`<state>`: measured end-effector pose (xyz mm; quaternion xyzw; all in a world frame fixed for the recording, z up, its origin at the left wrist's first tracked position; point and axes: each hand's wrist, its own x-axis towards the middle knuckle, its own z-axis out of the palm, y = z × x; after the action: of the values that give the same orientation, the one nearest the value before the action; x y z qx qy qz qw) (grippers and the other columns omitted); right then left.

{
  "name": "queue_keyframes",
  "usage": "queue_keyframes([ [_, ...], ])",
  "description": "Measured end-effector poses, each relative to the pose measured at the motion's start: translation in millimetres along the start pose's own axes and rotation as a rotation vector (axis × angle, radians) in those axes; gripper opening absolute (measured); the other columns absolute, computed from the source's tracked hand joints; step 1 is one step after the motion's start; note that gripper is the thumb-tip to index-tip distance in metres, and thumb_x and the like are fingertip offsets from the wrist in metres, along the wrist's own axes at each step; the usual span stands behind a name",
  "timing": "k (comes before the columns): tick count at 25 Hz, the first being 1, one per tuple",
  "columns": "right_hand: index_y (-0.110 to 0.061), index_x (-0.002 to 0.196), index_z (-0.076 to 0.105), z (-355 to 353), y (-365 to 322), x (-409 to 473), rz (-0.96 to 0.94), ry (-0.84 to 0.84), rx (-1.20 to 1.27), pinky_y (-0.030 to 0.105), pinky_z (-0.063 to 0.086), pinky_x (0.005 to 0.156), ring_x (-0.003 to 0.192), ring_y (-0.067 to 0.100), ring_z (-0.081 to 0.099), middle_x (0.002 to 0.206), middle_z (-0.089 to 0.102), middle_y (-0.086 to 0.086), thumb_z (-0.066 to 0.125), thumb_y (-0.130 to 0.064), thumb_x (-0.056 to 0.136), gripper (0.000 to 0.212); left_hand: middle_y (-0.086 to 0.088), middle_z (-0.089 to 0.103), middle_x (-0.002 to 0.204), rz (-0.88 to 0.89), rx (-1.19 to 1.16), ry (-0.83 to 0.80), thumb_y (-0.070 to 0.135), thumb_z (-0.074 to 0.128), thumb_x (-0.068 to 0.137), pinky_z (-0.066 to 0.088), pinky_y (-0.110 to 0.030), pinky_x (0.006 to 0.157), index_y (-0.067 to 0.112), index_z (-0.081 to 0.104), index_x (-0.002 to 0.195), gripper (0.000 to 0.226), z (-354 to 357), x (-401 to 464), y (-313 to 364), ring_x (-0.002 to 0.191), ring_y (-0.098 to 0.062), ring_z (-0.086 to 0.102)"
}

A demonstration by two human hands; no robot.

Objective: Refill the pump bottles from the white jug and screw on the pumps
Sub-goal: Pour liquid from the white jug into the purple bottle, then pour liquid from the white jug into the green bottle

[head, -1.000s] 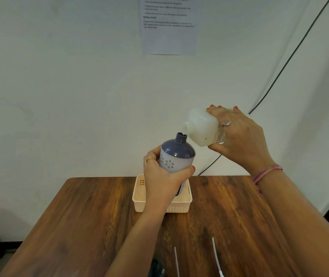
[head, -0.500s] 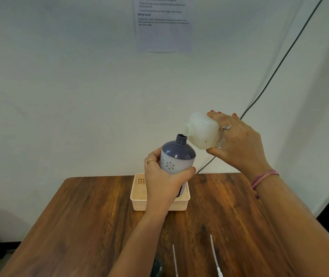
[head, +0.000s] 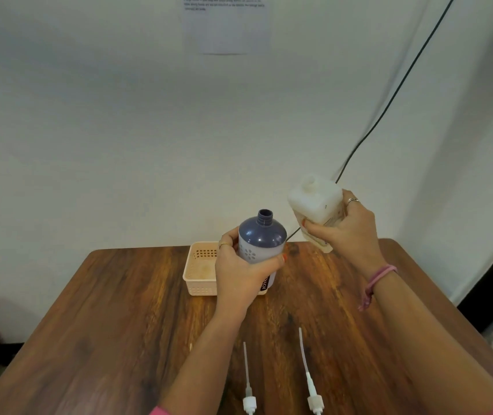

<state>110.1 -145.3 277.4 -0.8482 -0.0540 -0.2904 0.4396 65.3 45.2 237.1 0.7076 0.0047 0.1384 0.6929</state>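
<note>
Head view: the white jug (head: 317, 205) has swung back upright, away from the pump bottle (head: 261, 238).
Left hand (head: 243, 272) grips the bottle above the table (head: 113, 324); right hand (head: 345, 227) grips the jug. Set both down steadily, then thread a pump (head: 309, 381) on squarely.

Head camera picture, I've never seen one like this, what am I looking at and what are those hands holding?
This is a view from a camera worn on a person's head, looking down at their own arms. The left hand holds a purple-topped pump bottle with its neck open. The right hand holds the white jug, about upright, beside the bottle. On the wooden table sit a small cream basket and two white pumps with long tubes, not yet screwed on.
</note>
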Motion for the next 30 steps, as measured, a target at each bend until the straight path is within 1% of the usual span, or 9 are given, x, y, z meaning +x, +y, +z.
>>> queue_keyframes([
  [2,-0.017,0.112,0.057,-0.7,23.5,-10.0,0.112,0.013,0.069,0.015,0.048,0.067,0.095,0.013,0.061,0.104,0.064,-0.003,0.087,-0.030,0.063,0.059,0.024,0.052,0.105,-0.036,0.016,-0.011,0.015,0.091,0.061,0.045,-0.002,0.059,0.034,0.042,0.119,0.078,6.7,-6.6,-16.0,0.092,0.006,0.054],
  [4,-0.018,0.109,0.058,0.0,48.6,-22.6,0.208,0.016,0.124,0.022,0.054,0.069,0.096,0.014,0.063,0.104,0.064,-0.003,0.087,-0.030,0.062,0.056,0.026,0.052,0.106,-0.067,0.040,-0.018,0.016,0.091,0.062,0.047,-0.004,0.060,0.037,0.041,0.120,0.079,14.6,-15.9,-35.2,0.093,0.006,0.054],
  [7,-0.017,0.113,0.059,4.9,86.1,-47.1,0.338,0.029,0.181,0.034,0.060,0.075,0.098,0.015,0.065,0.107,0.066,-0.004,0.088,-0.031,0.061,0.062,0.027,0.053,0.109,-0.111,0.054,-0.021,0.015,0.090,0.063,0.049,-0.005,0.065,0.038,0.042,0.121,0.078,27.3,-35.8,-65.6,0.097,0.004,0.056],
  [12,-0.018,0.126,0.053,14.8,136.6,-97.5,0.485,0.043,0.189,0.041,0.059,0.080,0.107,0.016,0.061,0.117,0.062,-0.002,0.085,-0.032,0.066,0.070,0.013,0.058,0.118,-0.201,0.120,0.001,0.018,0.092,0.061,0.051,-0.011,0.075,0.029,0.047,0.128,0.082,46.8,-68.7,-116.5,0.108,-0.010,0.059],
  [16,-0.017,0.129,0.049,19.0,160.9,-133.8,0.550,0.032,0.131,0.036,0.057,0.086,0.112,0.016,0.058,0.122,0.059,-0.001,0.084,-0.031,0.069,0.071,0.016,0.056,0.117,-0.276,0.175,0.021,0.020,0.092,0.062,0.048,-0.011,0.077,0.035,0.044,0.123,0.080,54.0,-87.0,-150.6,0.108,-0.011,0.058],
  [20,-0.016,0.130,0.048,23.0,172.1,-166.1,0.570,-0.006,0.107,0.027,0.054,0.085,0.109,0.009,0.054,0.124,0.058,-0.001,0.084,-0.027,0.070,0.070,0.007,0.059,0.125,-0.332,0.243,0.030,0.018,0.092,0.061,0.054,-0.026,0.090,0.033,0.044,0.126,0.082,52.7,-99.5,-179.1,0.113,-0.016,0.059],
  [25,-0.014,0.127,0.048,30.3,177.1,-197.7,0.636,0.029,0.150,0.005,0.048,0.065,0.105,0.007,0.054,0.117,0.057,-0.002,0.086,-0.021,0.068,0.071,0.012,0.054,0.120,-0.379,0.278,0.038,0.015,0.091,0.062,0.038,-0.003,0.076,0.032,0.042,0.123,0.080,54.7,-112.8,-193.6,0.109,-0.005,0.051],
  [27,-0.014,0.126,0.048,33.0,179.3,-207.8,0.664,0.041,0.176,0.004,0.049,0.060,0.102,0.007,0.055,0.114,0.057,-0.003,0.086,-0.020,0.067,0.071,0.011,0.053,0.121,-0.406,0.278,0.046,0.014,0.091,0.063,0.037,-0.001,0.076,0.028,0.043,0.127,0.081,54.6,-117.0,-199.3,0.109,-0.004,0.049],
  [30,-0.014,0.126,0.047,35.4,182.2,-219.3,0.705,0.047,0.201,0.004,0.050,0.062,0.099,0.006,0.055,0.113,0.056,-0.003,0.086,-0.016,0.067,0.071,0.005,0.056,0.127,-0.438,0.289,0.063,0.014,0.090,0.064,0.041,-0.010,0.085,0.020,0.044,0.134,0.084,55.8,-122.5,-206.6,0.112,-0.009,0.052],
])
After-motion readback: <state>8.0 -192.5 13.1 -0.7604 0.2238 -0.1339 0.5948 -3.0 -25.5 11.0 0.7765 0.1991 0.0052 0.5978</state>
